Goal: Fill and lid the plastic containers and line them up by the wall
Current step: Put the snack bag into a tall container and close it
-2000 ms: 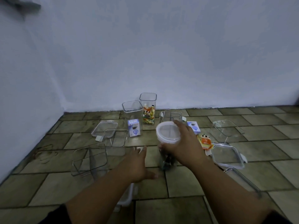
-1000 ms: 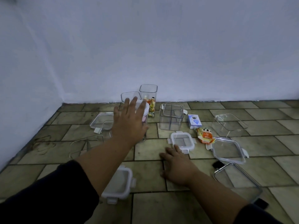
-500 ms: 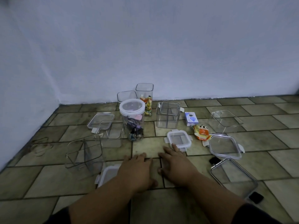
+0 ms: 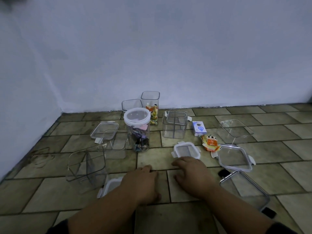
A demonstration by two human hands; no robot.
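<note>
A round clear jar [image 4: 138, 132] with a white-rimmed lid stands on the floor, holding dark clips and a pink slip. Behind it by the wall a tall square container [image 4: 151, 107] holds colourful packets, next to an empty square one [image 4: 131, 104]. An empty divided square container [image 4: 174, 126] stands to the right. A small square lid [image 4: 185, 150] lies just ahead of my right hand [image 4: 192, 176]. My left hand [image 4: 143, 184] rests flat on the tiles beside it. Both hands hold nothing.
A blue-white carton [image 4: 199, 128] and an orange snack packet [image 4: 211, 142] lie right of the divided container. Larger lids [image 4: 234, 159] [image 4: 244, 190] and a clear tub [image 4: 236, 127] lie at the right. At the left lie a lid [image 4: 104, 130], empty tubs [image 4: 86, 162] and a small lid [image 4: 109, 186].
My left hand let go of the lidded round jar near the wall and came back down to the floor. My right hand stays on the tiles.
</note>
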